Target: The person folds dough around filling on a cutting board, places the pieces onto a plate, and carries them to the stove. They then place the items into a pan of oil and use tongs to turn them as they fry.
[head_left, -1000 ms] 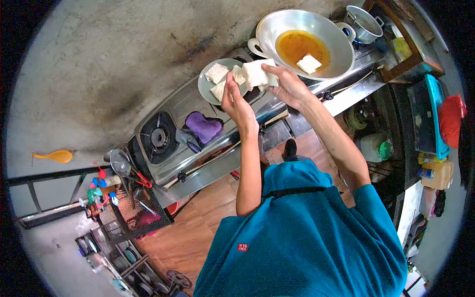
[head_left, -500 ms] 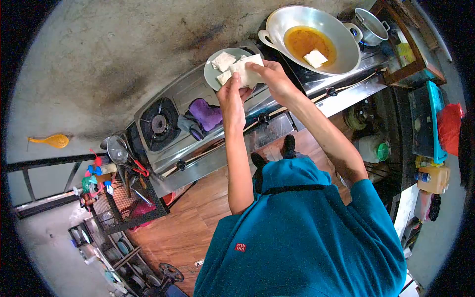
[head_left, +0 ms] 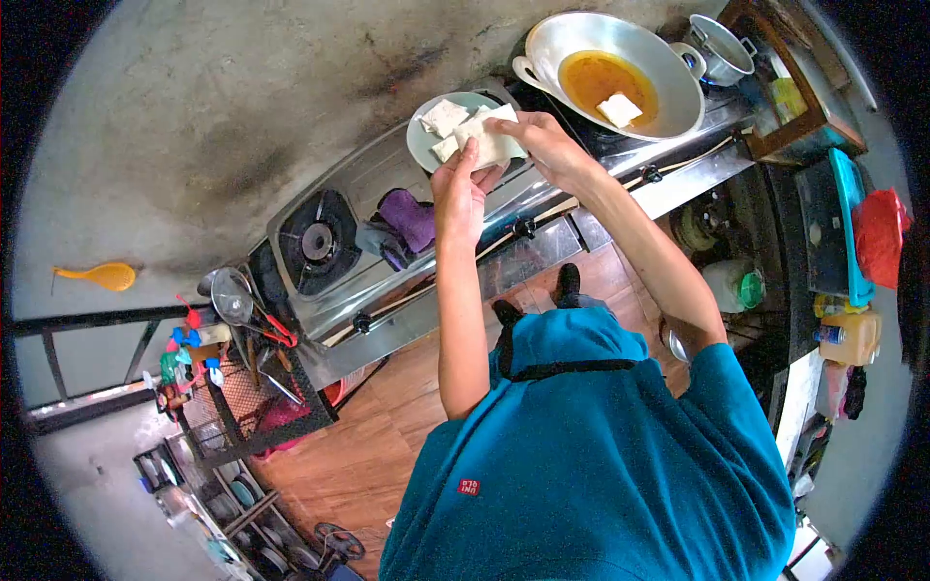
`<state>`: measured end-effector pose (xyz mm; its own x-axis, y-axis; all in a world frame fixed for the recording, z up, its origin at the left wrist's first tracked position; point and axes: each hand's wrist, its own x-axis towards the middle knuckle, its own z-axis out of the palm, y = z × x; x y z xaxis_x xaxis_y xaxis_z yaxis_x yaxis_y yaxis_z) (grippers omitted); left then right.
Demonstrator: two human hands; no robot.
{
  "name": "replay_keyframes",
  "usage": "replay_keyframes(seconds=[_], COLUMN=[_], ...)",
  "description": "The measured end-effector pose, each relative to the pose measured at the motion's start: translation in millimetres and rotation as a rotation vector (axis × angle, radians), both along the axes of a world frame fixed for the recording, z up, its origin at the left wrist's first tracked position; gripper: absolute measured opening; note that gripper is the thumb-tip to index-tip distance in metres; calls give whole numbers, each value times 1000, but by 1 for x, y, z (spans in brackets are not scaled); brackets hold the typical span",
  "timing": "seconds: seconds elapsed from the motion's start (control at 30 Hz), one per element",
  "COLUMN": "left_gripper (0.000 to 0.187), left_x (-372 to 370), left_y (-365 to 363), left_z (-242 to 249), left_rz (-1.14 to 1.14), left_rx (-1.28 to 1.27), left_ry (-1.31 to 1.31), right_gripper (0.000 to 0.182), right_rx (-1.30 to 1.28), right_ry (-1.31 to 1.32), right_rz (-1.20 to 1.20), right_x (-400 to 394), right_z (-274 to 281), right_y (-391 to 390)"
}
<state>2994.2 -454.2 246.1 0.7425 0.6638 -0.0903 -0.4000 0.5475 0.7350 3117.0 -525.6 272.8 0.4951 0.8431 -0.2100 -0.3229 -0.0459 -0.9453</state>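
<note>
Both of my hands hold a flat white slab (head_left: 487,143), which looks like tofu, over the near edge of a pale plate (head_left: 419,143). My left hand (head_left: 463,184) grips it from below with the thumb on top, and my right hand (head_left: 542,147) pinches its right side. More white pieces (head_left: 444,118) lie on the plate beside it. To the right, a big metal wok (head_left: 678,92) holds brown-yellow oil (head_left: 593,82) with one white piece (head_left: 619,110) in it.
A gas burner (head_left: 317,242) and purple cloth (head_left: 407,220) are left of my arms on the stove. A small pot (head_left: 722,50) stands beyond the wok. A strainer (head_left: 232,295) and utensils sit at the far left, near a metal mesh rack (head_left: 266,397).
My view has shifted slightly. Both hands still hold the white slab over the plate, with the fingers in nearly the same places.
</note>
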Motion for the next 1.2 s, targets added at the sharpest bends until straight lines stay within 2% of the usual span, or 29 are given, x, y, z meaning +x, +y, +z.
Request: replay_keyframes(seconds=[0.07,0.13,0.2,0.23,0.33,0.4,0.5,0.53,0.6,0.63,0.8,1.0,1.07,1.13,1.17,1.2], left_gripper=[28,26,26,27,29,30,33,33,34,34,33,32,33,41,54,54], left_x=[9,24,44,56,102,139,191,208,241,256,316,357,362,361,358,356], left_y=[4,4,6,8,3,1,-19,-27,-42,-50,-83,-102,-105,-107,-108,-106], left_z=[3,11,20,24,35,37,48,49,49,48,26,7,4,7,10,11], left_rz=[1,-44,-137,-188,-258,-276,-256,-255,-231,-229,-255,-261,-264,-359,-384,-379], left_rx=[-24,-22,93,130,171,187,177,176,191,195,125,45,36,80,121,113], left_ry=[37,32,105,96,116,150,102,103,51,52,21,-2,0,131,268,269], right_gripper=[45,58,59,61,63,62,58,58,59,54,51,49,38,37,36,36], right_rx=[-111,-13,83,27,-21,3,-88,-88,0,64,79,6,-58,-83,-101,-107], right_ry=[-264,-695,-1272,-1363,-1500,-1474,-751,-750,-184,-73,-32,-179,-196,-177,-164,-162], right_rz=[-35,-129,-141,-20,96,74,15,17,44,84,102,76,102,141,175,182], right_x=[11,36,63,76,117,162,218,232,260,280,334,381,389,399,404,410], right_z=[13,10,28,38,52,45,48,47,41,29,12,-6,-8,-15,-19,-24], right_y=[-6,-19,-43,-54,-76,-74,-78,-83,-92,-92,-117,-128,-132,-135,-137,-138])
